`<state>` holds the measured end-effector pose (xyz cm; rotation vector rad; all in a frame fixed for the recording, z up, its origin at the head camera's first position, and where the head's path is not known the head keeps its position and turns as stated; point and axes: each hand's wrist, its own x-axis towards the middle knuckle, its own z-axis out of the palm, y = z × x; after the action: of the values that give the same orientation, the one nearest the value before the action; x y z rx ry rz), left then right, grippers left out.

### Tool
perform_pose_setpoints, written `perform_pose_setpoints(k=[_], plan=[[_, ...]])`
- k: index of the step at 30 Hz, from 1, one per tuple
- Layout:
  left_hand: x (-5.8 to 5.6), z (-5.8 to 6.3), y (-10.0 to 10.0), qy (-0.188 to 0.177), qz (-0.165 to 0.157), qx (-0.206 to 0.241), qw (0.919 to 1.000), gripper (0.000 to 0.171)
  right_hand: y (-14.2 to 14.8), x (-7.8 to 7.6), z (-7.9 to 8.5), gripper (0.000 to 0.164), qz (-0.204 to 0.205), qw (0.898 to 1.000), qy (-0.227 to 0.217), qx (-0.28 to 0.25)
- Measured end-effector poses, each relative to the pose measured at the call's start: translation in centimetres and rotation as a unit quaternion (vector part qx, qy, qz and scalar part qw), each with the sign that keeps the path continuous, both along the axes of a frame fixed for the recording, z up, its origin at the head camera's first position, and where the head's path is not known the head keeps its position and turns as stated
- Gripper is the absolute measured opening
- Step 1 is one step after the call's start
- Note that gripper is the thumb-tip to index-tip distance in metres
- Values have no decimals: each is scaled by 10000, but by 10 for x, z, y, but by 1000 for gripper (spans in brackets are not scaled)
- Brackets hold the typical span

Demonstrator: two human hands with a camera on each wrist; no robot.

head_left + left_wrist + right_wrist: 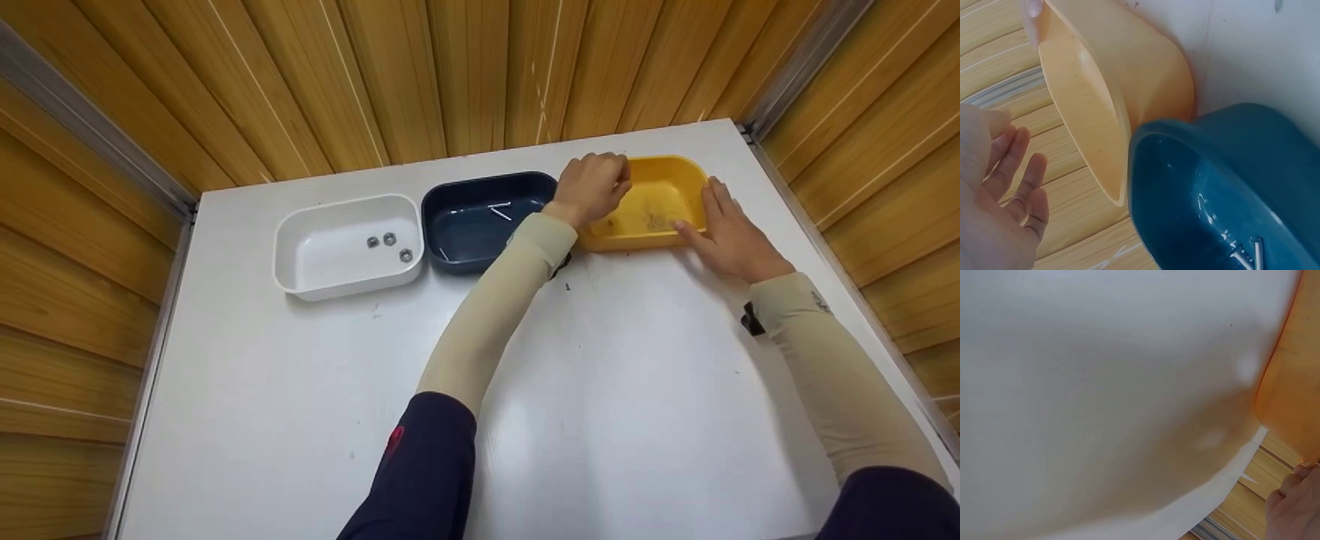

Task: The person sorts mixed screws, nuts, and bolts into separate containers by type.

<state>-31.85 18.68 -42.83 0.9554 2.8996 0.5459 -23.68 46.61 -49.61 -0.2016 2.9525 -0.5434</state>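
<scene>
My left hand [590, 187] is above the left end of the yellow tray [652, 244], its fingers loosely bent. In the left wrist view that left hand [1005, 180] hangs beside the tray's rim with nothing visible in it. At the opposite end, my right hand [731, 236] holds the yellow tray by its near corner, fingers along the outer wall and thumb over the front rim. Small greyish marks show on the tray's floor. Adjoining it on the left is a dark blue tray [469, 266] with several metal pins [501, 213].
A white tray [352, 283] with three nuts [389, 238] stands left of the blue one. One tiny dark piece [568, 287] lies on the white table [300, 420] before the trays. Wood-patterned panels [472, 75] enclose the back and sides.
</scene>
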Motion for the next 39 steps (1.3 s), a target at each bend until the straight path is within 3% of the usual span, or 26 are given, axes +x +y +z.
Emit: perform_pose_setpoints(k=[15,27,39], plan=[[12,-2,-21,-130,-308,381,9987,35,6,-3,-1,98,44,10000,16,-46],[24,-14,-42,-71,-505,741,9959,33,10,-4,-4,99,53,9998,62,-154],[43,-30,-60,-61,-763,1064,9914,30,12,-6,-4,99,8,10000,1,-93]])
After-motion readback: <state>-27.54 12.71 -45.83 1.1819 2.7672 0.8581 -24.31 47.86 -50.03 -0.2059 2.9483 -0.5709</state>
